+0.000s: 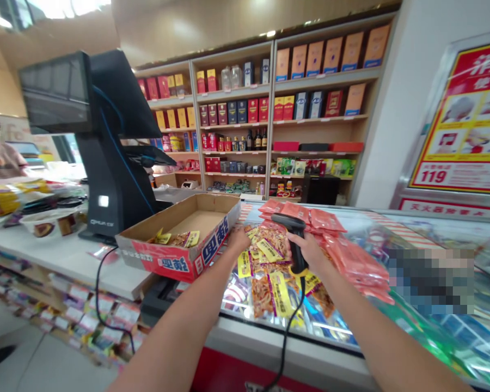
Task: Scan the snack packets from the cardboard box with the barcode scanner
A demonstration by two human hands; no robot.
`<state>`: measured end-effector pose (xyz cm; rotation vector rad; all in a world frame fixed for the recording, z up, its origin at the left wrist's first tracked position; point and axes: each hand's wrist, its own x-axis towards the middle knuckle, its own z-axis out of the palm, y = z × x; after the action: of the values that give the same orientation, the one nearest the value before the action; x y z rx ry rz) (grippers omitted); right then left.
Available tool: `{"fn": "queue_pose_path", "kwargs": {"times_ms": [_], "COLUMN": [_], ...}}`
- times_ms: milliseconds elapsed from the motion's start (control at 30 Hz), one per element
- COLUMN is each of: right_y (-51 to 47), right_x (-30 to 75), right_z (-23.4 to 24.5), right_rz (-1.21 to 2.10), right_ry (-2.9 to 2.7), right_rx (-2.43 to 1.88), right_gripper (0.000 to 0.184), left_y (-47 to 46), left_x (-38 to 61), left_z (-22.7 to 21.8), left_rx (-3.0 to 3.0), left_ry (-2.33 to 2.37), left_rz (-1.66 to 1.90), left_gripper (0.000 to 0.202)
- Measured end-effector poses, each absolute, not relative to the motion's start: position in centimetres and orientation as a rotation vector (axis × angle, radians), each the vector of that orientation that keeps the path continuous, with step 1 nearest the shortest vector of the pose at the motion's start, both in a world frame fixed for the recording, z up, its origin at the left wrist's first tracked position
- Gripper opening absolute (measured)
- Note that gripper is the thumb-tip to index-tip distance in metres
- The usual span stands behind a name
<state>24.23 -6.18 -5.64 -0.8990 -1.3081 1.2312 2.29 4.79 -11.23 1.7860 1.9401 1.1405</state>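
My right hand [310, 251] is wrapped round the handle of a black barcode scanner [292, 231], whose head points down over a spread of yellow-and-clear snack packets [269, 272] lying on a glass freezer lid [351, 321]. The scanner's black cable hangs down toward me. My left hand [237, 239] rests on the far edge of the snack packets, next to a red-and-white cardboard tray [179, 234]; its fingers are curled and I cannot see what they hold. Pink packets [351, 256] lie in a row to the right of the scanner.
A black point-of-sale terminal [102, 136] stands on the white counter [65, 256] at left. Shelves of boxed goods [269, 109] fill the back wall. A person [0, 155] sits at far left. A red poster [465, 120] hangs at right.
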Motion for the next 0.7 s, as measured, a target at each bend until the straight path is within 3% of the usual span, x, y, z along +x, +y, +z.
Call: {"fn": "queue_pose_path", "kwargs": {"times_ms": [133, 333, 467, 700], "right_y": [-6.2, -6.6, -6.7, -6.6], "right_x": [24.6, 23.8, 23.5, 23.8], "right_z": [-6.2, -6.5, -6.9, -7.1], "right_rz": [1.244, 1.229, 1.262, 1.250], "right_ry": [-1.305, -1.383, -1.368, -1.372], "right_rx": [-0.933, -0.911, -0.937, -0.949], "right_gripper": [0.032, 0.030, 0.030, 0.031], "left_y": [5.5, 6.6, 7.1, 6.4], "left_x": [1.7, 1.2, 0.6, 1.8], "left_z": [-12.1, -12.2, -12.6, -12.6], "left_rx": [1.868, 1.771, 1.824, 1.721], "left_ry": [2.056, 2.187, 2.080, 1.919], "left_rz": [1.037, 0.985, 0.963, 1.349], "left_gripper": [0.042, 0.071, 0.063, 0.072]}}
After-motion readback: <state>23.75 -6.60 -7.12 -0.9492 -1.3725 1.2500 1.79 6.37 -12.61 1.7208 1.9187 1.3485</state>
